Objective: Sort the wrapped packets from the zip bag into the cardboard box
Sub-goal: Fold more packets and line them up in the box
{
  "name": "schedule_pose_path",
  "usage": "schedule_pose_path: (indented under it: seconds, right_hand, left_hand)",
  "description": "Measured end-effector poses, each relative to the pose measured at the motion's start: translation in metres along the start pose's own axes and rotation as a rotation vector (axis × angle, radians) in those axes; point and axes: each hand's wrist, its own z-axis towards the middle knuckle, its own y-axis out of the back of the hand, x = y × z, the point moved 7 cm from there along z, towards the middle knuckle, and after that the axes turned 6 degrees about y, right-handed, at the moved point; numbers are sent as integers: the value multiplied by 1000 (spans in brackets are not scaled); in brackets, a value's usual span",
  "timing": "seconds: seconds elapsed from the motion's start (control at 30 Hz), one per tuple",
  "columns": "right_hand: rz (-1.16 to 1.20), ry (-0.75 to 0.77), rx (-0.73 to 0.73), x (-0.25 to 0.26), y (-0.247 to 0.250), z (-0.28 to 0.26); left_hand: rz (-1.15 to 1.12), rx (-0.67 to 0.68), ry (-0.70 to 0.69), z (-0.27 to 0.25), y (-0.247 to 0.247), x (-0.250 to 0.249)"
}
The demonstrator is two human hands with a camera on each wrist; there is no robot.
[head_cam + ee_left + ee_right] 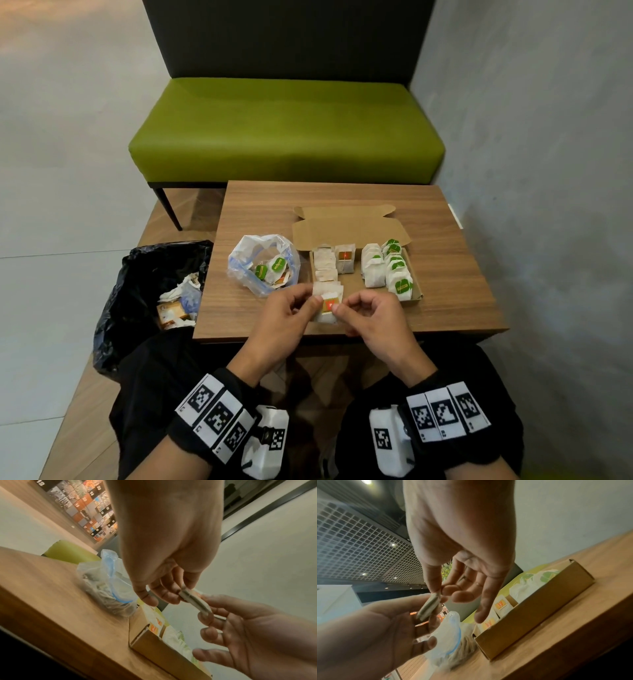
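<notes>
Just above the near edge of the cardboard box, both hands hold a thin stack of white packets with an orange label. My left hand pinches the stack's left edge and my right hand pinches its right edge. The left wrist view shows the stack edge-on between the fingers. In the right wrist view, thumb and forefinger pinch the packets. The zip bag lies open left of the box with several packets inside. Orange-label packets fill the box's left side, green-label packets its right.
A black bin bag with rubbish stands on the floor left of the wooden table. A green bench sits behind the table. A grey wall runs close along the right side.
</notes>
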Motion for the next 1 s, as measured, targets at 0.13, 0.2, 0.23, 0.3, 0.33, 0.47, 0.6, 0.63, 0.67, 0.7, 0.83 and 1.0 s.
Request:
schedule_pose_path:
  seconds: [0.13, 0.2, 0.23, 0.3, 0.33, 0.47, 0.6, 0.63, 0.67, 0.7, 0.83, 1.0]
  right_hand:
    - [33, -11, -48, -2, 3, 8]
    - [8, -17, -21, 0, 3, 12]
    - [-22, -18, -11, -1, 5, 15]
    - [-84, -12, -3, -1, 10, 22]
    - [-111, -6, 1, -2, 12, 26]
    - [-242, -5, -48, -8, 32, 49]
    - [-340, -100, -146, -28, 55, 80]
    - [-358, -117, -138, -31, 54, 87]
    - [-372, -130, -129, -35, 51, 94]
    - [-394, -140, -120, -38, 48, 101]
    - [-520, -148, -83, -47, 37, 121]
    - [-671, -121, -125, -55, 32, 131]
  left_hand:
    - [40, -93, -28, 6, 0, -5]
    - [106, -110, -53, 9, 0, -7]
    - [122, -106, -49, 12, -1, -6]
    - [146, -88, -31, 20, -5, -2]
    - [167, -83, -22, 25, -7, 0]
    - [304, -85, 49, 38, -12, 11]
    - [534, -62, 43, 39, -17, 20]
    - [579, -60, 32, 39, -18, 21]
    - [618, -54, 19, 39, -20, 22]
    - [653, -45, 9, 39, -21, 22]
    - [737, -1, -28, 37, -26, 18]
    - [790, 28, -63, 37, -27, 16]
